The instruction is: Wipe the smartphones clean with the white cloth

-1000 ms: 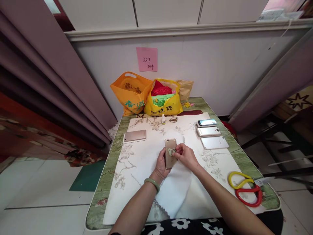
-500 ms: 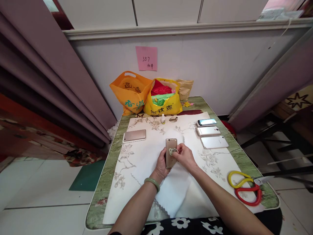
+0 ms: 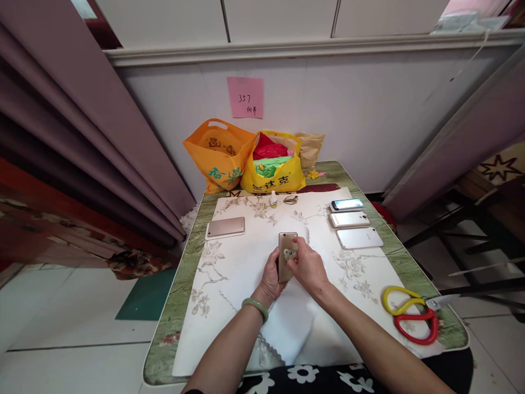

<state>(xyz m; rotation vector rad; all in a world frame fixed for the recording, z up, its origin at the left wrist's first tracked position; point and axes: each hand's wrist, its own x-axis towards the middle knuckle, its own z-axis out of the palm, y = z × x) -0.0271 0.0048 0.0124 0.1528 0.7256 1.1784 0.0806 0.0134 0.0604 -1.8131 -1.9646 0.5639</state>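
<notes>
My left hand (image 3: pixel 271 278) is wrapped round the lower end of a gold phone (image 3: pixel 286 242), held back-up over a white cloth (image 3: pixel 287 317). A small green ring holder (image 3: pixel 290 254) sits on the phone's back. My right hand (image 3: pixel 308 266) has its fingers closed on that ring holder, pressing it against the phone. A green bangle is on my left wrist.
A floral mat (image 3: pixel 229 273) covers the green table (image 3: pixel 404 262). Another gold phone (image 3: pixel 225 226) lies at the left, three phones (image 3: pixel 353 220) at the right. Yellow and red scissors (image 3: pixel 410 314) lie near the right edge. A small bottle (image 3: pixel 273 200) and two bags (image 3: pixel 246 158) stand at the back.
My right hand has shifted slightly left and over the ring holder, now covering more of the phone's lower back. The left hand and phone have stayed in place.
</notes>
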